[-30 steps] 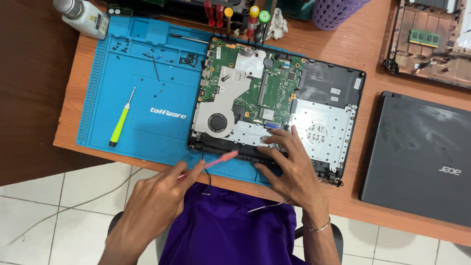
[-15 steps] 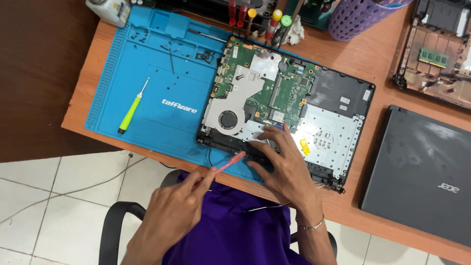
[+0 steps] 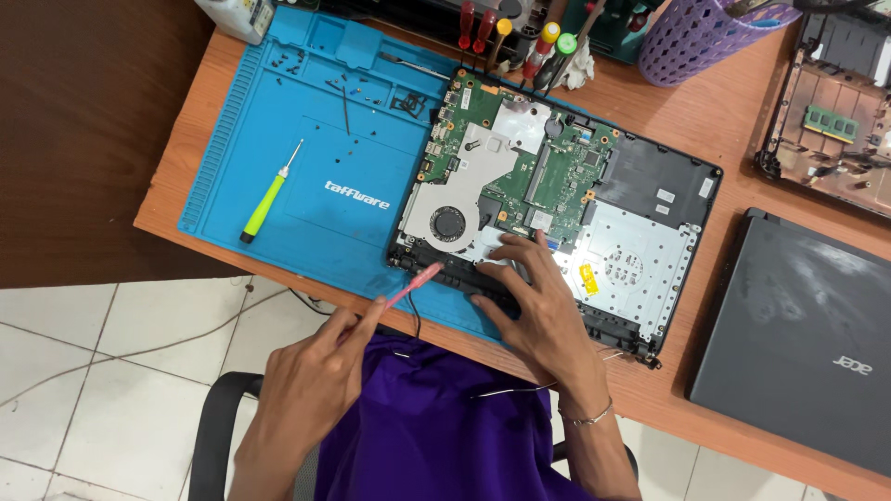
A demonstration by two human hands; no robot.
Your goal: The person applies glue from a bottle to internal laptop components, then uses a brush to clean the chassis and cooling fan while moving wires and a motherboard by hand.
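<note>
Fingers of left hand (image 3: 311,380) grip pink tool (image 3: 413,283); right hand (image 3: 538,301) fingers spread, pressing opened laptop (image 3: 557,199).

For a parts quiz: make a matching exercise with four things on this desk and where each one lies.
1 green screwdriver
2 fan
3 purple basket
4 closed laptop

A far edge of desk
B on blue mat, left of open laptop
C desk's right end
D inside open laptop

Pairs: 1-B, 2-D, 3-A, 4-C

left hand (image 3: 311,385): holds pink tool (image 3: 413,284) | right hand (image 3: 538,311): fingers on opened laptop (image 3: 557,199)
</note>
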